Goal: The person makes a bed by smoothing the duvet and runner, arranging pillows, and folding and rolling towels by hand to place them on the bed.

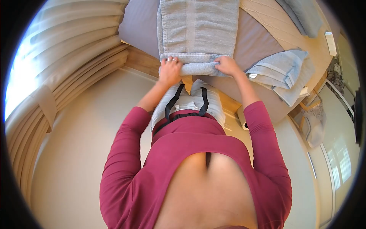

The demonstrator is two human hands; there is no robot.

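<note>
A long grey towel (198, 32) lies flat over the bed, and its near end is turned up into a thick roll along the bed's edge. At the left end of that roll, my left hand (170, 70) is closed over the fabric, with a ring on one finger. My right hand (227, 66) pinches the roll near its right end, thumb and fingers around the cloth. Parts of the fingertips are hidden by the fabric.
On the bed (254, 36), a crumpled blue-grey towel (280, 68) lies to the right. Another grey cloth (301, 15) is at the far right. Beige curtains (82, 57) hang at the left. A glossy cabinet (337, 152) stands on the right, above the pale floor (87, 152).
</note>
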